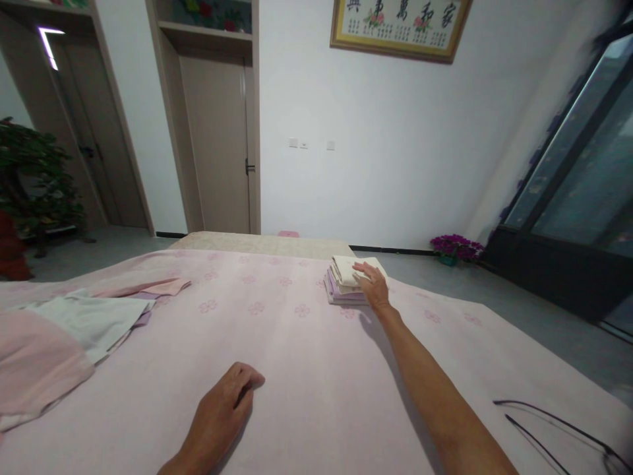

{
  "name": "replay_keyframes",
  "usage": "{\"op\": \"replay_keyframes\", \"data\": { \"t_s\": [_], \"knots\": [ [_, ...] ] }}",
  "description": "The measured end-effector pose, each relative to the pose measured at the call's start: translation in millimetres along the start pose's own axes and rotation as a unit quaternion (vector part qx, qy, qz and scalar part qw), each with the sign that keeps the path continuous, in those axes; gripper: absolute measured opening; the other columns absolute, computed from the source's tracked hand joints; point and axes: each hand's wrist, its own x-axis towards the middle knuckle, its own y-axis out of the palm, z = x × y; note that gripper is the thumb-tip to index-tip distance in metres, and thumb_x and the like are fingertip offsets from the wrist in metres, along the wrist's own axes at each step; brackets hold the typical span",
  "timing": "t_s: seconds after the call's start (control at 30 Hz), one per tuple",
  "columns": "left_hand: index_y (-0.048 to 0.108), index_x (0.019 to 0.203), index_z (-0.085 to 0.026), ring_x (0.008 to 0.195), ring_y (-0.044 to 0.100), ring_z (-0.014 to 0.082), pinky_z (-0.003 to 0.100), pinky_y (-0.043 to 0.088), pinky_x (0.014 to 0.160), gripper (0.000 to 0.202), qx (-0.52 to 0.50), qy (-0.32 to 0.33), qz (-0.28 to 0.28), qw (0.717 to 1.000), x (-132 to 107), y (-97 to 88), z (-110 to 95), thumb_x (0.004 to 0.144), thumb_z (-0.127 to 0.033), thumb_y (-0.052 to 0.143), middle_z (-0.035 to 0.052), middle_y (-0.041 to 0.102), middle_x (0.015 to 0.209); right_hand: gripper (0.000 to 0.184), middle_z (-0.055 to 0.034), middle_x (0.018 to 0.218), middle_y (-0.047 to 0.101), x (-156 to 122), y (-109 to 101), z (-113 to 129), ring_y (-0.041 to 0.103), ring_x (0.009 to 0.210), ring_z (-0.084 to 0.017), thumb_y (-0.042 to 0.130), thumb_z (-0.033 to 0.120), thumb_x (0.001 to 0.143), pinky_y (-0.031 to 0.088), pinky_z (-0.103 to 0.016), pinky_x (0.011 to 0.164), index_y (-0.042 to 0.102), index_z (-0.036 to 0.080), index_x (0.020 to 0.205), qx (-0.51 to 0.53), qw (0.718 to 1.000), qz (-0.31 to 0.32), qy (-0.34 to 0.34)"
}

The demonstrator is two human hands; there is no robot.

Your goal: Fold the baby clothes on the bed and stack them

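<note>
A small stack of folded cloths (346,280), cream on top and lilac below, lies at the far side of the pink flowered bed cover (297,369). My right hand (372,285) is stretched out and rests flat on the stack's right side, fingers apart. My left hand (222,409) lies palm down on the cover near me, fingers loosely curled under, holding nothing. A heap of unfolded cloths (74,330), pink, pale green and lilac, sprawls at the left.
A black cable (554,429) loops on the cover at the lower right. Beyond the bed are grey floor, a closed door (220,145), a leafy plant (34,178) at left, purple flowers (455,247) by the wall and a glass door (578,178) at right.
</note>
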Motion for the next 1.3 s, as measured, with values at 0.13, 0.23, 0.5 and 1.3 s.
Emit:
{"op": "replay_keyframes", "data": {
  "t_s": [0.13,0.23,0.5,1.3],
  "knots": [
    [0.063,0.092,-0.026,0.095,0.063,0.0179,0.028,0.048,0.083,0.022,0.003,-0.001,0.010,1.000,0.3,1.5,2.6,0.086,-0.019,0.043,0.0018,0.065,0.099,0.043,-0.0048,0.153,0.043,23.3,-6.5,30.0,0.027,0.144,-0.029,0.040,0.039,0.098,0.014,-0.060,0.114,0.054,0.030,0.138,-0.095,0.995,0.041,0.017],
    [0.063,0.093,-0.026,0.095,0.063,0.0179,0.028,0.048,0.084,0.023,0.003,-0.003,0.013,1.000,0.2,2.3,5.1,0.087,-0.020,0.042,0.0018,0.065,0.100,0.051,-0.0061,0.158,0.034,25.0,3.2,31.6,0.021,0.144,-0.036,0.037,0.055,0.098,0.011,-0.069,0.109,0.047,0.035,0.144,-0.146,0.976,0.160,0.035],
    [0.062,0.093,-0.024,0.096,0.062,0.0189,0.030,0.047,0.086,0.022,-0.008,-0.004,0.021,1.000,0.1,-1.4,-0.3,0.088,-0.020,0.041,0.0033,0.064,0.101,0.054,-0.0071,0.154,0.041,19.9,17.8,13.2,0.030,0.143,-0.035,0.037,0.059,0.097,0.017,-0.067,0.109,0.046,0.036,0.144,-0.136,0.969,0.203,0.044],
    [0.067,0.106,-0.020,0.092,0.063,0.0168,0.031,0.047,0.086,0.034,-0.085,-0.004,-0.057,0.995,-2.4,-3.4,9.3,0.082,-0.007,0.046,0.0053,0.068,0.105,0.054,-0.0081,0.157,0.035,-204.4,-8.1,158.1,0.026,0.147,-0.028,0.033,0.043,0.099,0.016,-0.050,0.119,0.044,0.024,0.148,-0.065,0.958,0.273,-0.064]
  ]
}}
